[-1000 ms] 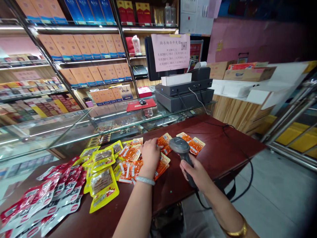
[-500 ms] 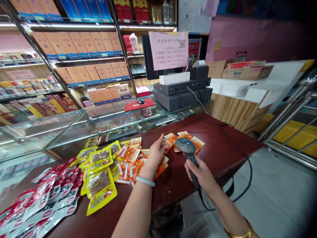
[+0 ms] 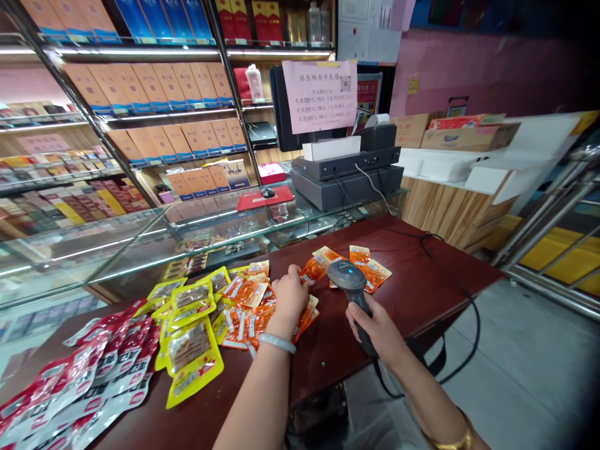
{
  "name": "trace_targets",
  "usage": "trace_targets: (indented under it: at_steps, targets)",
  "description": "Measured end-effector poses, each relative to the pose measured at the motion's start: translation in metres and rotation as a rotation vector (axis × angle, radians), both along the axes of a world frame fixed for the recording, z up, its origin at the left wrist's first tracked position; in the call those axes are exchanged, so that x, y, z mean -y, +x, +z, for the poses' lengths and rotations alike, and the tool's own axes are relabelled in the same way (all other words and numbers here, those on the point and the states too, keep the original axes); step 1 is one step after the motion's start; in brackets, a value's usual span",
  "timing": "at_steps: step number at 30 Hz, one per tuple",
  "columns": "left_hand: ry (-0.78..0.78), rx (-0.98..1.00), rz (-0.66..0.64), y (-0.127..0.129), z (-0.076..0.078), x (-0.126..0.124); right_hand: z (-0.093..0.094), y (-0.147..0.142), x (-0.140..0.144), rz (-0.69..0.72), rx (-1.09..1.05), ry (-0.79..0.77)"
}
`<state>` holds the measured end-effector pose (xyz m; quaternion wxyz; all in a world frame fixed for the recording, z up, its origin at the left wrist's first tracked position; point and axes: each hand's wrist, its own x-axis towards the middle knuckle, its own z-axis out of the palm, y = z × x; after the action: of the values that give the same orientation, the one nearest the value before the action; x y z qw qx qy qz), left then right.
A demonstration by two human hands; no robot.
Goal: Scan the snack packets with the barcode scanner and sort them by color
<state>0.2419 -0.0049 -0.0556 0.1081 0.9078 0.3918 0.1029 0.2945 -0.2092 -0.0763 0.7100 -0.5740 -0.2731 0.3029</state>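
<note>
Single view: head camera
From my head, it faces forward and down, near my left hand and right hand, with shelves farther off.

The handheld scanner is smooth grey plastic. Orange packets and yellow packets are glossy plastic film; the tabletop looks smooth and polished, the counter glass.

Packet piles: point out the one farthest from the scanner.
The red-and-silver pile, at far left; the yellow pile lies between it and the orange packets, which come closest to the scanner in the right hand.
</note>
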Motion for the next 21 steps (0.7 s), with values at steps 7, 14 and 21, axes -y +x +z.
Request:
trace_targets:
  at_steps: [7, 14, 21]
  targets:
    - [-0.097, 0.133, 0.016, -0.001, 0.005, -0.001, 0.010, 0.002, -0.004, 0.017, 0.091, 0.005]
    - [-0.106, 0.157, -0.014, -0.002, 0.003, 0.001, 0.007, 0.001, -0.007, 0.025, 0.081, 0.014]
    - [-0.334, 0.444, -0.179, 0.005, -0.001, -0.001, 0.002, -0.001, -0.003, 0.031, -0.003, 0.014]
